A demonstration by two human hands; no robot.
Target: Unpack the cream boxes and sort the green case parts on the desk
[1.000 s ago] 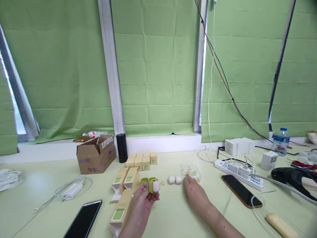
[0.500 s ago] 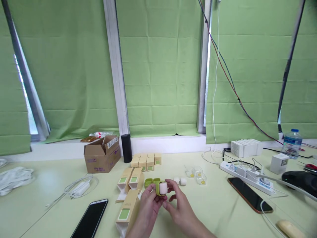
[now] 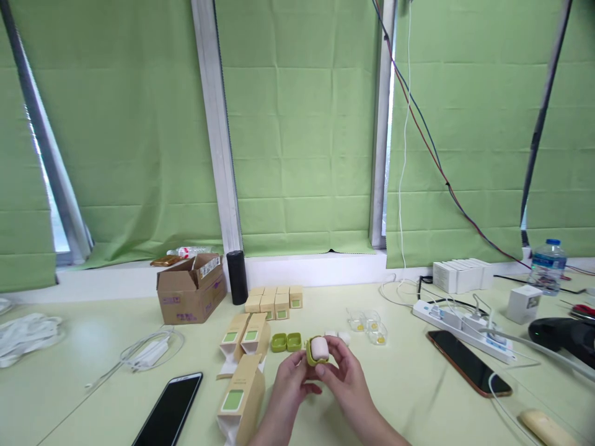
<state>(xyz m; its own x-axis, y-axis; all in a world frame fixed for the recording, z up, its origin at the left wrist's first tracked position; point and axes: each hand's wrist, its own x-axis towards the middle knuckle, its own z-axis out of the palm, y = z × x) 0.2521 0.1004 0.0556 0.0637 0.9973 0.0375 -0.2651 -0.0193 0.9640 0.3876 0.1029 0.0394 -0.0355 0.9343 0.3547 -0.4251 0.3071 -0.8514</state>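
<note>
Between my two hands is a green case cover (image 3: 310, 357) with a small rounded white case (image 3: 320, 349), like an earphone case, sitting in it. My left hand (image 3: 290, 387) grips the cover from the left, fingers closed round its lower edge. From the right, my right hand (image 3: 346, 381) presses thumb and fingers against the same piece. Just beyond my left hand lie two empty green square cover pieces (image 3: 286, 342). White rounded cases (image 3: 343, 337) stand partly hidden behind my right hand.
Opened kraft boxes (image 3: 242, 396) stand to the left, with several small closed boxes (image 3: 269, 303) behind. A phone (image 3: 170, 409) lies front left. Clear plastic pieces (image 3: 372, 325), a power strip (image 3: 465, 331) and another phone (image 3: 469, 362) are on the right.
Both hands have shifted right with the cover and white case, which has turned. My right fingers have closed in on it. The two green pieces behind are now fully exposed.
</note>
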